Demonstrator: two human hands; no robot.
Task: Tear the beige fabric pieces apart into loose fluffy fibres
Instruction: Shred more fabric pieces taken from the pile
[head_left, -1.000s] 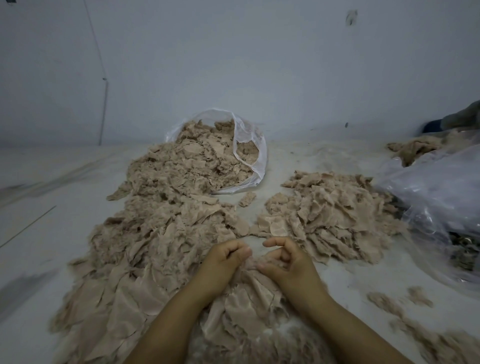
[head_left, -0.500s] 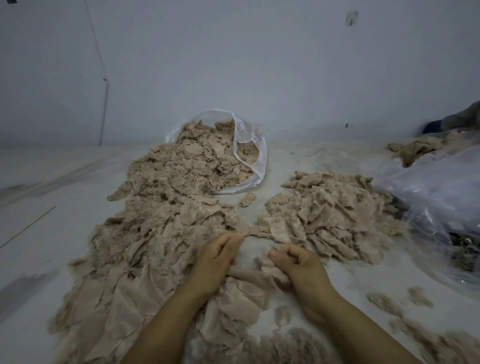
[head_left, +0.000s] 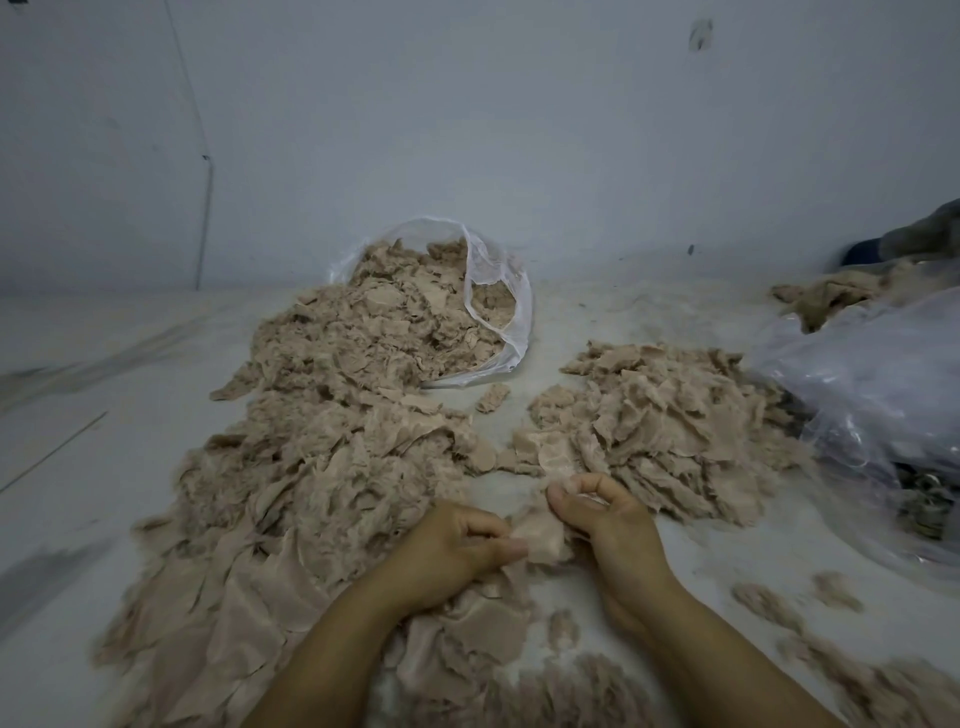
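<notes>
Two hands meet low in the centre over a pale floor (head_left: 130, 415). The left hand (head_left: 452, 551) curls its fingers and pinches one edge of a beige scrap (head_left: 540, 535) with thumb and forefinger. The right hand (head_left: 608, 514) grips the scrap's other side, fingers curled in, thumb pointing left. The scrap hangs between them, just above flat pieces lying by the wrists. A long heap (head_left: 291, 493) of fabric pieces runs along the left side, from the near edge up to a clear bag (head_left: 498, 291) lying on its side by the wall, its mouth spilling pieces. A second pile (head_left: 670, 426) sits just beyond the right hand. Fluffy fibres (head_left: 561, 691) lie between the forearms. A crumpled plastic sheet (head_left: 872, 384) covers the right edge.
</notes>
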